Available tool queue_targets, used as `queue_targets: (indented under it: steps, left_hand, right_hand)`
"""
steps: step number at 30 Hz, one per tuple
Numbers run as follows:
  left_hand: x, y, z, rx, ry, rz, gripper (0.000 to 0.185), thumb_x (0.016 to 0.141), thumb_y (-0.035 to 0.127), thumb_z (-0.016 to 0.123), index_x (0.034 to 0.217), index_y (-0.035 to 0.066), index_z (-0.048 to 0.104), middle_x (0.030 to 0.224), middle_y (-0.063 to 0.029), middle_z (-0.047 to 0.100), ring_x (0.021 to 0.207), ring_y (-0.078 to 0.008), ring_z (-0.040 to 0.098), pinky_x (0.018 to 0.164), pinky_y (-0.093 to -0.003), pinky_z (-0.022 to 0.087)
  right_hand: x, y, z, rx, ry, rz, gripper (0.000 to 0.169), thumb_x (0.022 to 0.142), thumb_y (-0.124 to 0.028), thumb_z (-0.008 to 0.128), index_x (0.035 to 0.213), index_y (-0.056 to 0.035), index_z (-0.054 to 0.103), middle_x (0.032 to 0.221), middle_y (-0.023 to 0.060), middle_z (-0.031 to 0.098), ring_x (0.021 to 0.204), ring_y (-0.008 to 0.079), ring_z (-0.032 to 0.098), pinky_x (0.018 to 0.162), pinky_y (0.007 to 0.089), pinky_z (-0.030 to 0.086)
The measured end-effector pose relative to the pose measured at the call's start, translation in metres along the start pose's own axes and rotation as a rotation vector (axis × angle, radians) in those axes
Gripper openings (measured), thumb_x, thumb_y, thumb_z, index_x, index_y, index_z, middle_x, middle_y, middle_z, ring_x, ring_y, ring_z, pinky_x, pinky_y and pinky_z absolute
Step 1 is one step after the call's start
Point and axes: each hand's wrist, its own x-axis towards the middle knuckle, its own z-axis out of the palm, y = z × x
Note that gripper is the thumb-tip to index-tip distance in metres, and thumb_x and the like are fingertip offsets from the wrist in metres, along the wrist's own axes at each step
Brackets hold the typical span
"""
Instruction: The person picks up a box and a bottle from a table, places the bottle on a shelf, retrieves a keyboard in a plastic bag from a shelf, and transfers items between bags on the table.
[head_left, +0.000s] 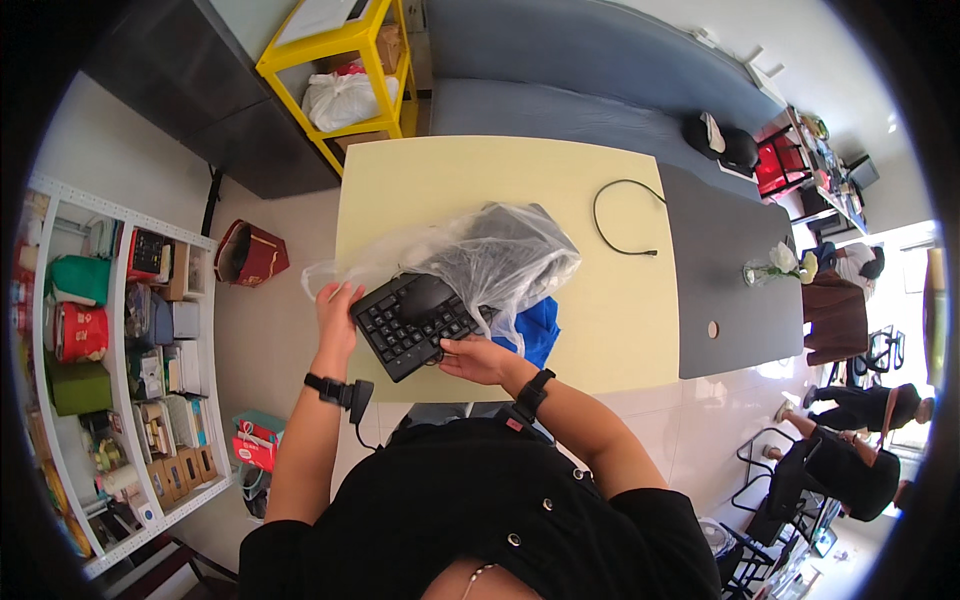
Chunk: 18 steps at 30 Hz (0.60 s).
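A black computer keyboard (397, 337) is tilted over the near edge of the pale yellow table (622, 322), partly inside a clear plastic bag (510, 247). A black computer mouse (427, 300) lies on its keys. My left hand (337, 315) grips the keyboard's left end, close to the bag's handle. My right hand (480, 358) holds the keyboard's near edge, with the fingers partly hidden beneath it. A dark grey item is wrapped in the bag's far part; its kind cannot be told. Blue cloth-like material (538, 330) lies beside the bag, to its right.
A black cable (600, 217) curves on the table's right part. A grey table (739, 330) with flowers in a vase (761, 271) adjoins it. White shelving (116, 375) stands at left, a yellow shelf (367, 37) behind. Several people are at the far right.
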Motion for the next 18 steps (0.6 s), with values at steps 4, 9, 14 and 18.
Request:
queue_targets:
  steps: [4,9,14,18]
  left_hand:
    - [-0.041,-0.008,0.015,-0.195,-0.040,-0.226,0.050,0.095,0.035,0.054,0.133,0.006,0.040,0.118,-0.0124,0.057,0.110,-0.0258,0.057,0.090,-0.0375,0.050]
    - [-0.078,-0.006,0.064,-0.300,-0.107,-0.347,0.061,0.094,0.054,0.040,0.132,0.006,0.045,0.125,-0.0126,0.056,0.111,-0.0259,0.058,0.093,-0.0415,0.050]
    - [-0.077,-0.002,0.059,-0.215,-0.071,-0.200,0.062,0.096,0.054,0.034,0.131,0.004,0.044,0.120,-0.0124,0.059,0.104,-0.0238,0.062,0.088,-0.0382,0.054]
    - [-0.079,0.004,0.032,-0.164,-0.067,-0.177,0.066,0.095,0.058,0.031,0.130,0.004,0.046,0.119,-0.0117,0.060,0.104,-0.0229,0.062,0.088,-0.0373,0.053]
  right_hand:
    - [0.005,-0.008,-0.008,0.002,-0.052,-0.012,0.030,0.091,-0.022,0.061,0.120,-0.0142,0.055,0.122,0.0003,0.058,0.114,0.0153,0.053,0.097,0.0302,0.040]
    - [-0.006,-0.032,0.004,-0.168,-0.056,0.127,0.038,0.091,-0.031,0.061,0.122,-0.0101,0.053,0.125,0.0044,0.057,0.114,0.0185,0.054,0.098,0.0317,0.040]
    - [-0.047,-0.086,-0.014,-0.650,0.079,0.170,0.054,0.087,-0.051,0.059,0.111,-0.0035,0.057,0.110,0.0137,0.065,0.084,0.0177,0.065,0.075,0.0298,0.052]
    - [-0.076,-0.130,-0.061,-0.245,0.183,-0.073,0.038,0.093,-0.044,0.054,0.101,-0.0071,0.056,0.070,0.0041,0.062,0.048,0.0080,0.043,0.049,0.0243,0.041]
